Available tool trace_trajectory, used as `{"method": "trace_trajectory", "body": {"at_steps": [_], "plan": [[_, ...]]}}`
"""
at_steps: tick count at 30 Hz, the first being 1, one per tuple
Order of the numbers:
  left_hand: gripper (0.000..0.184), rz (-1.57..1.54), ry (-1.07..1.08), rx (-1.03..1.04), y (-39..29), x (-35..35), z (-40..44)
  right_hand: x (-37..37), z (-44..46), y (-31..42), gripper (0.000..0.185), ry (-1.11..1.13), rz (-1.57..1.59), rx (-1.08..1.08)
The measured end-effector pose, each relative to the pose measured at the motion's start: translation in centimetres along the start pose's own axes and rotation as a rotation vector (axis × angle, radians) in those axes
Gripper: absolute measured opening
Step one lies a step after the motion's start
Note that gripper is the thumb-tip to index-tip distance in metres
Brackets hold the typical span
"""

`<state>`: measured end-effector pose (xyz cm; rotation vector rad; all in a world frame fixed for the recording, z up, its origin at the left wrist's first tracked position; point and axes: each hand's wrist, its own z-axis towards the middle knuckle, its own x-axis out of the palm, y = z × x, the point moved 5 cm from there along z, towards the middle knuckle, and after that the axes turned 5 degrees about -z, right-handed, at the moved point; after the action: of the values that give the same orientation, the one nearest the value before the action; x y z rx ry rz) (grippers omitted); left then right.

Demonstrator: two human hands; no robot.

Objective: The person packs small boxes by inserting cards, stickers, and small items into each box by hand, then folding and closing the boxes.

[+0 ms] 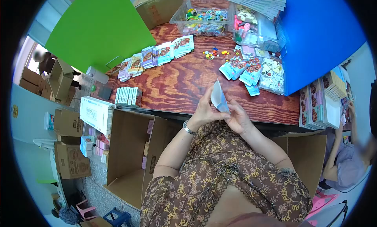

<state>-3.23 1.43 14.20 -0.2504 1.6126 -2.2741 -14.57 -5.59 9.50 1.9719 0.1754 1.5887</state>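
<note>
In front of my chest is a small white and light-blue packet (220, 96), tilted, with its pale inner side showing. My left hand (205, 110), with a watch on the wrist, pinches it along its left side and lower end. My right hand (238, 117) closes on its lower right edge, the fingers partly hidden behind it. Just beyond the hands lie printed blue-and-white packets (251, 71) in a loose pile. Small coloured pieces (215, 53) are scattered behind them on the wood-patterned table (176, 85).
Stacks of printed cards or packets (157, 55) form a row at the left. A clear bin (178, 20) of colourful pieces stands at the back. Green (102, 26) and blue panels (326, 34) flank the table. An open carton (131, 148) stands below left; a co-worker (347, 164) sits at right.
</note>
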Motion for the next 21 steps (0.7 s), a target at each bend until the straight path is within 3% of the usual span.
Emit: {"method": "trace_trajectory", "body": {"at_steps": [4, 8, 15, 18, 21], "plan": [[0.083, 0.012, -0.212, -0.074, 1.6, 0.6, -0.3, -1.4, 0.1, -1.4, 0.041, -0.004, 0.18, 0.053], [0.094, 0.167, -0.271, 0.039, 1.9, 1.0, -0.9, -2.5, 1.0, -1.6, 0.031, -0.203, -0.022, 0.038], [0.089, 0.148, -0.3, -0.077, 5.4, -0.3, -1.6, -2.8, 2.2, -2.4, 0.037, -0.129, -0.067, 0.158], [0.087, 0.094, -0.418, -0.111, 6.2, -1.7, -1.3, -4.4, 2.8, -1.2, 0.036, -0.216, -0.523, 0.314], [0.084, 0.378, -0.507, -0.053, 8.0, -3.8, -1.0, -5.0, 6.3, 4.4, 0.035, 0.045, -1.331, -0.14]]}}
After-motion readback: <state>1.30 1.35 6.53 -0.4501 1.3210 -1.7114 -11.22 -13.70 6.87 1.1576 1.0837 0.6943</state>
